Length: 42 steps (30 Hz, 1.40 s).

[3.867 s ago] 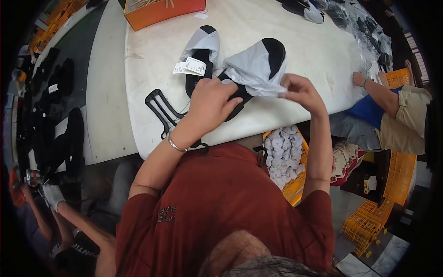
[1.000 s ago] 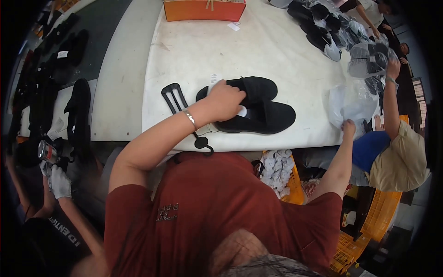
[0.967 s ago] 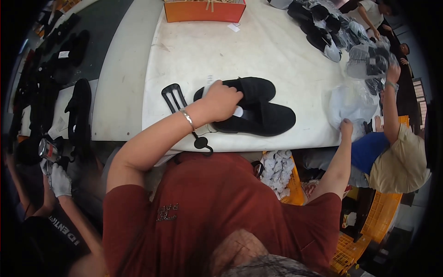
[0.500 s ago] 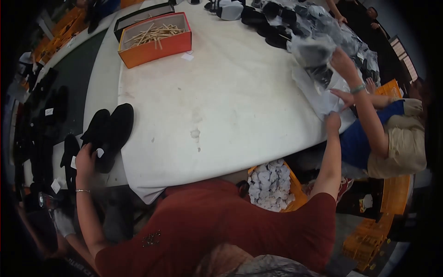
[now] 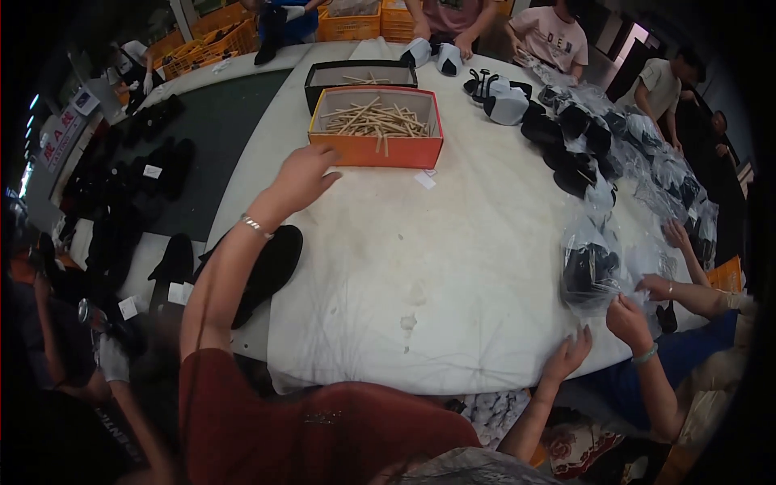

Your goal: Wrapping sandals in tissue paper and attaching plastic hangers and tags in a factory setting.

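Note:
My left hand is at the near left corner of an orange-red box. Its fingers are apart, and nothing shows in them. Thin wooden sticks fill the box in a loose heap. Beneath my left forearm lies a pair of black shoes, partly covered by the arm. At the table's near right edge, my right hand is empty with its fingers spread. Close to it, a co-worker's hand grips a clear plastic bag with dark shoes inside.
Behind the sticks stands a black box. A small white paper lies before the boxes. Bagged shoes crowd the right side, with co-workers around the table. More black shoes rest on the dark green surface at left.
My left hand has let go of the black shoes and moved up and right to the stick box. My right hand has drawn away from the white wrapping. The view has shifted.

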Tool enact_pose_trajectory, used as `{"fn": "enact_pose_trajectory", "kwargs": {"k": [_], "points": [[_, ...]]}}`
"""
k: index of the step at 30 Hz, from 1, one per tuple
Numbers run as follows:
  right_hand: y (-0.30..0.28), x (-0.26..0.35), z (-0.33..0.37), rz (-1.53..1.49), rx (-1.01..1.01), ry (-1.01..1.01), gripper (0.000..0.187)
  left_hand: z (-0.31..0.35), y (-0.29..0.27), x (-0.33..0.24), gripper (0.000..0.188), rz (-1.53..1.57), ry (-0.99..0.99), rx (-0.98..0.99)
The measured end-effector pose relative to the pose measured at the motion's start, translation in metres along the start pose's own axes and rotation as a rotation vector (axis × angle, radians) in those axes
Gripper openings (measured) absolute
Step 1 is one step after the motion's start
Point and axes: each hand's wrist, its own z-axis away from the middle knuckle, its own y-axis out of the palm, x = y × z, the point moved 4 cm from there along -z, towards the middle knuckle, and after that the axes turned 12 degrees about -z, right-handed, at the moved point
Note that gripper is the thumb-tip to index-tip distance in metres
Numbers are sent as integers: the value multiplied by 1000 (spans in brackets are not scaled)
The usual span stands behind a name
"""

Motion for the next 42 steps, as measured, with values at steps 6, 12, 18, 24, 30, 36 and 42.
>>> {"fn": "enact_pose_trajectory", "kwargs": {"k": [6, 12, 18, 24, 30, 36, 42], "points": [[54, 137, -13, -232, 325, -243, 38, -122, 95, -34, 65, -264, 95, 174], [88, 141, -68, -356, 442, -254, 33, -157, 109, 12, 38, 299, 97, 288], [202, 82, -218, -168, 414, -340, 38, -187, 111, 46, 48, 903, -285, 106], [303, 1, -338, 243, 167, -257, 49, -186, 116, -26, 70, 323, 17, 416], [330, -19, -354, 493, 340, -29, 66, -147, 68, -98, 39, 177, 198, -202], [357, 20, -397, 855, 604, -76, 58, -156, 137, -188, 34, 284, 498, -99], [395, 79, -415, 819, 339, -456, 72, -155, 215, -231, 66, 92, 420, 41]]}}
